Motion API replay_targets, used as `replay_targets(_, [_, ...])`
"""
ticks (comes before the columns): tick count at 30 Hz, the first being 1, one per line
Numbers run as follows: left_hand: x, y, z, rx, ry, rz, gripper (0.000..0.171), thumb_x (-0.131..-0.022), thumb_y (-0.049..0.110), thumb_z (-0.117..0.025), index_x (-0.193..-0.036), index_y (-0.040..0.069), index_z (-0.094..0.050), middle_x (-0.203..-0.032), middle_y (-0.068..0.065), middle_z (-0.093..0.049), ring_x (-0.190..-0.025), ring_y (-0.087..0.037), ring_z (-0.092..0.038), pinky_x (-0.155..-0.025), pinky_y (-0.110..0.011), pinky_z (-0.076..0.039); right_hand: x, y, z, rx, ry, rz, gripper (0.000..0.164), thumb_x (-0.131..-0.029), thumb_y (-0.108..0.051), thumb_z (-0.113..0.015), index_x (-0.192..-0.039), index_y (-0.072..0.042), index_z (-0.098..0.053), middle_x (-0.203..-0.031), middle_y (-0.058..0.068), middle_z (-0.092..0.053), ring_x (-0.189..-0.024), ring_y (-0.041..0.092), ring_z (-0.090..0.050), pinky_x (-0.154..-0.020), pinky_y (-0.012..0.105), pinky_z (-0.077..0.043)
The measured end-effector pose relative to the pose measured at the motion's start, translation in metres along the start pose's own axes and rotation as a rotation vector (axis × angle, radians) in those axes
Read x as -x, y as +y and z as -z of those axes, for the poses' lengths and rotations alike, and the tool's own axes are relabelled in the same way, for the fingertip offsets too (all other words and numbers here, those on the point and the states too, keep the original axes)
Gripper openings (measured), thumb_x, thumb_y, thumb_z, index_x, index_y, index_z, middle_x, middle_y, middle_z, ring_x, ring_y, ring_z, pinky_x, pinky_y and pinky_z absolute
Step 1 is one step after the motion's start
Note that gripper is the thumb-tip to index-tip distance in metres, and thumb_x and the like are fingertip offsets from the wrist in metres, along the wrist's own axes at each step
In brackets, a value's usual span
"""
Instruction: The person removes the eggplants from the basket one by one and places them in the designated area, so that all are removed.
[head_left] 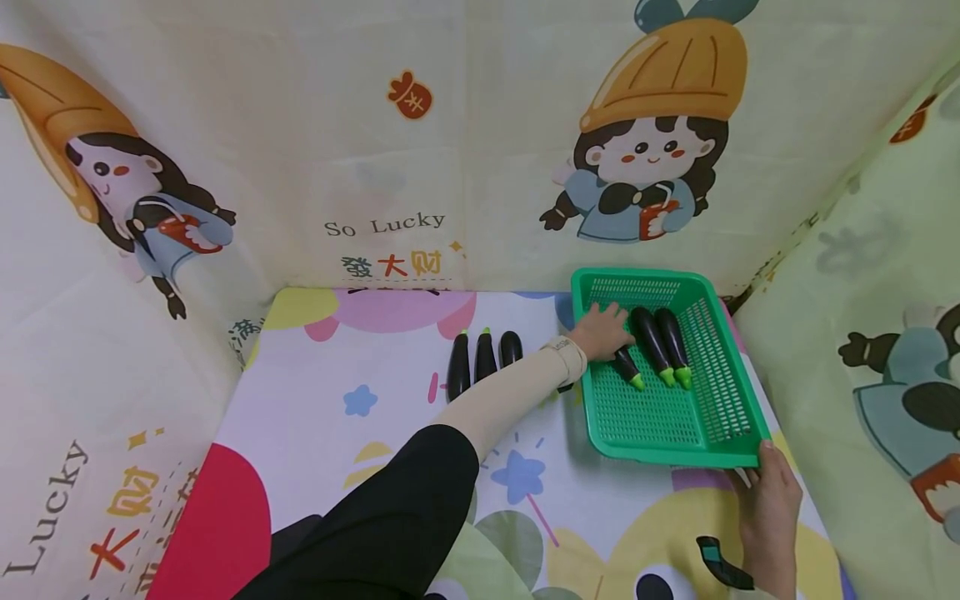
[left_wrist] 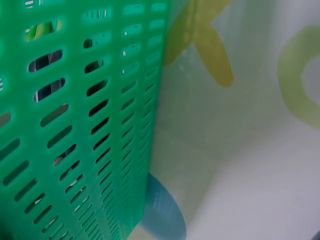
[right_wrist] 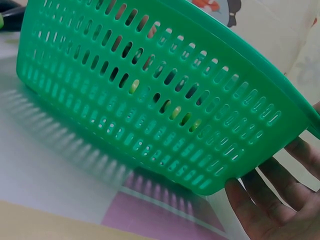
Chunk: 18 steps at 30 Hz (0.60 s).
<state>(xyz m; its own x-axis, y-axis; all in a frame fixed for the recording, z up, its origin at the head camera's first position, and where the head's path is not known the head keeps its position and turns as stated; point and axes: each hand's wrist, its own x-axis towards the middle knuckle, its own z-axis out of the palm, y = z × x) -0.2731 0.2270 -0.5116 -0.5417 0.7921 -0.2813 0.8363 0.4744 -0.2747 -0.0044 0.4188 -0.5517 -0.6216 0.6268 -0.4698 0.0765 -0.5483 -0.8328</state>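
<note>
My left hand point(head_left: 602, 333) reaches over the left rim of a green plastic basket point(head_left: 675, 429) and grips a dark purple eggplant point(head_left: 627, 367). Its green stem end points toward me, and the hand hides the upper part. Two more eggplants, one in the middle point(head_left: 651, 346) and one on the right point(head_left: 673, 347), lie side by side beside it. My right hand point(head_left: 772, 508) holds the basket's near right corner; in the right wrist view its fingers point(right_wrist: 282, 185) are under the corner. The left wrist view shows the basket's slotted side wall point(left_wrist: 100, 125), not the left hand.
Left of the basket, three eggplants lie in a row on the patterned cloth point(head_left: 300, 400): a left one point(head_left: 458, 367), a middle one point(head_left: 485, 354) and a right one point(head_left: 511, 347), partly behind my left arm. Cloth walls point(head_left: 495, 167) stand behind and at both sides.
</note>
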Motion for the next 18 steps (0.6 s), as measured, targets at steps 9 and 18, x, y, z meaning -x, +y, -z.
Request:
replay_targets(9, [0.0008,-0.0007,-0.0011,0.006,0.049,-0.035,0.056,-0.106,0.058,-0.046,-0.16,0.045,-0.035,-0.17,-0.004,-0.029,-0.157,-0.028,-0.029,-0.125,-0.05,-0.034,0.0016,-0.0015,-0.0019,-0.007,0.001,-0.009,0.039,-0.102,-0.039,-0.065,-0.137,-0.021,-0.067,-0.116,-0.011,-0.072,-0.106,0.006,-0.066,-0.073,0.02,-0.059])
replay_targets(18, [0.0004,-0.0009,-0.0015,0.102,0.126,-0.115,0.054,-0.11,0.052,-0.041,-0.161,0.036,-0.034,-0.157,0.0,-0.05,-0.146,-0.022,-0.049,-0.124,-0.051,-0.035,0.0018,-0.0008,-0.0015,-0.007,0.004,0.006,0.037,-0.102,-0.038,-0.065,-0.135,-0.02,-0.068,-0.113,-0.01,-0.073,-0.104,0.006,-0.067,-0.071,0.021,-0.059])
